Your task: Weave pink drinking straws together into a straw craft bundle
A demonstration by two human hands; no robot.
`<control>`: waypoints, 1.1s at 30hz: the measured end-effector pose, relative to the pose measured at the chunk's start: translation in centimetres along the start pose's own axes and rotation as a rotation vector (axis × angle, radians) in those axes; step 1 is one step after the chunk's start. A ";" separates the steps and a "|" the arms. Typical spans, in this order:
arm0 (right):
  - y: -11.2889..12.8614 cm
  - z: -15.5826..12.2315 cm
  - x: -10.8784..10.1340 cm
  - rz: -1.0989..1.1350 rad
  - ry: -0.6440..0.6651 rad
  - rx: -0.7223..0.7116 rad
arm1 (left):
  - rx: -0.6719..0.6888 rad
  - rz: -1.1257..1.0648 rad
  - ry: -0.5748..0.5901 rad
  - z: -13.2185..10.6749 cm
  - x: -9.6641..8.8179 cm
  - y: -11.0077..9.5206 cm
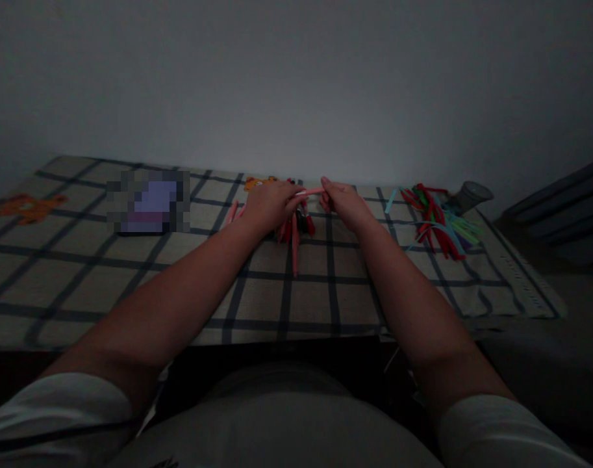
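A thin pink strip (310,192) stretches between my two hands above the table. My left hand (271,205) pinches its left end, fingers bent over a small bunch. The right end sits between the thumb and fingers of my right hand (342,201), which is closed. Under and beside my left hand lies a bunch of red and dark pieces (310,224), partly hidden by the hand. A pink length (295,253) sticks out of the bunch toward me. More pink pieces (232,212) show left of the hand. Behind it an orange figure (258,183) is partly covered.
A checked cloth (257,302) covers the table, which meets a plain wall. Far left lies an orange figure (27,208), then a blurred purple rectangular object (152,207). On the right, several coloured strips (435,224) lie in front of a dark cup-like container (471,194).
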State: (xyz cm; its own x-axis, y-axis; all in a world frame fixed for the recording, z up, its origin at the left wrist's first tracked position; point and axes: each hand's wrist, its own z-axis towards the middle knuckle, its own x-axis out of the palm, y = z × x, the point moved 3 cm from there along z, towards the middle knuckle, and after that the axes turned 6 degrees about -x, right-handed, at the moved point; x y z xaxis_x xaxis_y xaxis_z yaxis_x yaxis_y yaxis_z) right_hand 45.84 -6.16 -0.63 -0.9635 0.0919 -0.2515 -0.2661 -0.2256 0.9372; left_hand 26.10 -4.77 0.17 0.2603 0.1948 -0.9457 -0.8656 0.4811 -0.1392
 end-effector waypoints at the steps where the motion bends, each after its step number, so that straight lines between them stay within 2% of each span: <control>1: 0.0 0.0 0.0 0.000 -0.001 -0.001 | -0.001 0.011 0.005 0.0 0.0 0.0; 12: -1.3 0.7 -0.7 -0.032 0.021 -0.084 | 0.001 0.077 0.039 0.4 0.3 0.1; 33: -1.1 0.4 -0.5 0.044 0.040 -0.073 | -0.041 0.067 0.007 0.6 0.6 0.2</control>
State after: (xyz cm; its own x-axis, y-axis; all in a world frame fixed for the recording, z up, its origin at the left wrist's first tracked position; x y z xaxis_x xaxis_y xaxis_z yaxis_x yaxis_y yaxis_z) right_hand 46.62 -5.53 -1.38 -0.9744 0.0417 -0.2210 -0.2233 -0.2990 0.9278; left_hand 26.35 -4.01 -0.22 0.1980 0.2193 -0.9553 -0.8978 0.4318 -0.0870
